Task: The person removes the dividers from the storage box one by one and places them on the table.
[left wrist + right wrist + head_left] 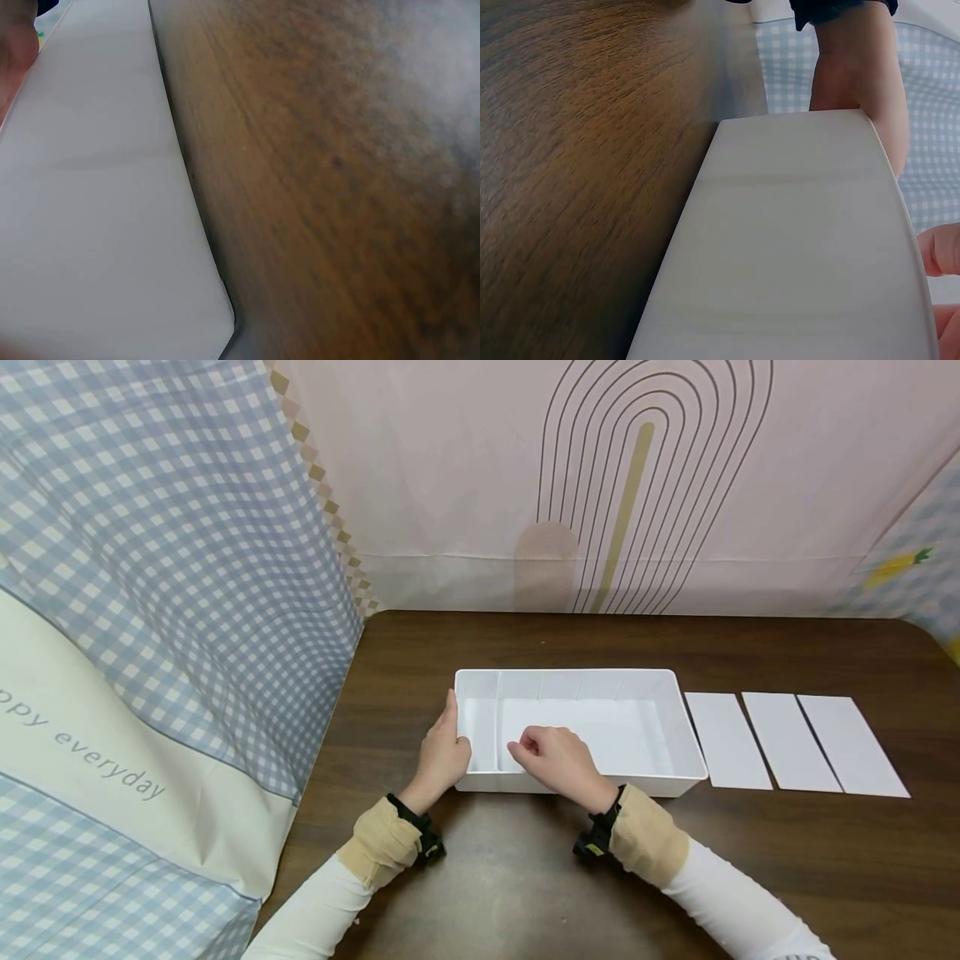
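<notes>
**Both hands at a white bin on a dark desk**

I am sitting at a dark brown wood-grain desk (750, 877), its surface showing a soft glare near my wrists. A white rectangular bin (690, 752) is lying near the middle of the desk, just in front of me, with its long side facing me. Inside it, a thin upright divider (498, 710) is standing near the left end, and the inner walls are showing slots.

My left hand (442, 756) is resting flat against the bin's left end, fingers straight and pressing on the outer wall. My right hand (558, 760) is reaching over the near rim, its fingers curled together in a pinch above the floor of the bin; I cannot tell whether they are pinching anything. The two hands are apart, one outside the bin and one over it.

To the right of the bin, three white panels (787, 742) are lying flat side by side on the desk, edges nearly touching.

Behind the desk a pale pink backdrop (450, 485) with a printed arch pattern is hanging. On my left a blue-and-white checked cloth (150, 568) with a cream band and lettering is draping down beside the desk's edge.
</notes>
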The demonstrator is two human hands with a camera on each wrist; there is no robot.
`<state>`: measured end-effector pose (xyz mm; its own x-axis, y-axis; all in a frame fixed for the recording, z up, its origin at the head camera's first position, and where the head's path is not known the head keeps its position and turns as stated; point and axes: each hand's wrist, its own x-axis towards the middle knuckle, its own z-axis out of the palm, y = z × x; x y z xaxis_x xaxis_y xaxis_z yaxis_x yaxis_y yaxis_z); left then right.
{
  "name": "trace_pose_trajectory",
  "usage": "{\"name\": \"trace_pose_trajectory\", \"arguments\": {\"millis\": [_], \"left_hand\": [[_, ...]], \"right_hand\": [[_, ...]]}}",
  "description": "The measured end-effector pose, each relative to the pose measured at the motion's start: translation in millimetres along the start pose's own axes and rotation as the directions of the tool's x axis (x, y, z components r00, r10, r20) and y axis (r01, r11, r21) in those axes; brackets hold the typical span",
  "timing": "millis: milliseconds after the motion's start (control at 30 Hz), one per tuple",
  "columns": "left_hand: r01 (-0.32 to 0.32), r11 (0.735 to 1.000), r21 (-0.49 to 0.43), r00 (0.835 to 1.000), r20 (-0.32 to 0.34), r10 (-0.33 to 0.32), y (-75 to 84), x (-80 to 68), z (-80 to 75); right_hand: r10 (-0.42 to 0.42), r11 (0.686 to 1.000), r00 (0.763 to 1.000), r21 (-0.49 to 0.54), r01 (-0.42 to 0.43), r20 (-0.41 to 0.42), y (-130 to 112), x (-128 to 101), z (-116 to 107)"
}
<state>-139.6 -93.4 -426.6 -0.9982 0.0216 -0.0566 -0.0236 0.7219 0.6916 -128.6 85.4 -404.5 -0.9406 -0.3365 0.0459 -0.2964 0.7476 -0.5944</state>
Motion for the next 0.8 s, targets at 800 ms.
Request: {"name": "trace_pose_trajectory", "arguments": {"millis": [800], "left_hand": [[0.007,1.000,-0.008,1.000,0.006,-0.007,1.4,-0.8,-0.5]], "right_hand": [[0.041,0.997,0.999,-0.060,-0.040,0.024,-9.1,8.0,8.4]]}}
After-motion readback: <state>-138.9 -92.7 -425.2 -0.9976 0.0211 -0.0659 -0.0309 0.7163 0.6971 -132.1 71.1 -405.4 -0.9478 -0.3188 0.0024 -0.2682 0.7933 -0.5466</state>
